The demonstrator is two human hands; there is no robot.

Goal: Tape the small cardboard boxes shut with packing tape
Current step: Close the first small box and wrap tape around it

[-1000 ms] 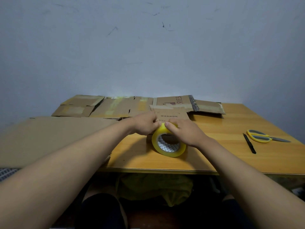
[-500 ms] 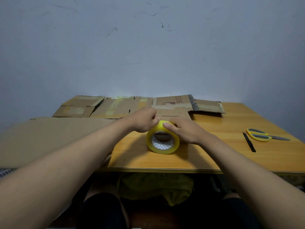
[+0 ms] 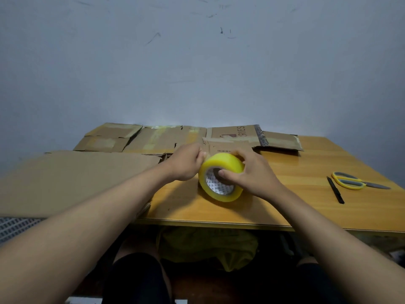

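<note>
A yellow roll of packing tape (image 3: 221,166) stands on edge near the middle of the wooden table (image 3: 295,202). My right hand (image 3: 252,174) grips it, thumb hooked into the core and fingers over the top. My left hand (image 3: 186,164) is curled against the roll's left rim, its fingertips pinching at the tape surface. Several flattened cardboard boxes (image 3: 166,139) lie behind the roll along the wall, one printed piece (image 3: 236,133) just beyond my hands.
A large flat cardboard sheet (image 3: 72,181) covers the left of the table and overhangs its edge. Yellow-handled scissors (image 3: 350,183) and a black pen (image 3: 335,189) lie at the right. A yellow bag (image 3: 208,246) sits under the table between my knees.
The roll has turned in my hands, its open core now angled more toward me and to the left. My right thumb has gone into the core. Both hands stayed at the roll.
</note>
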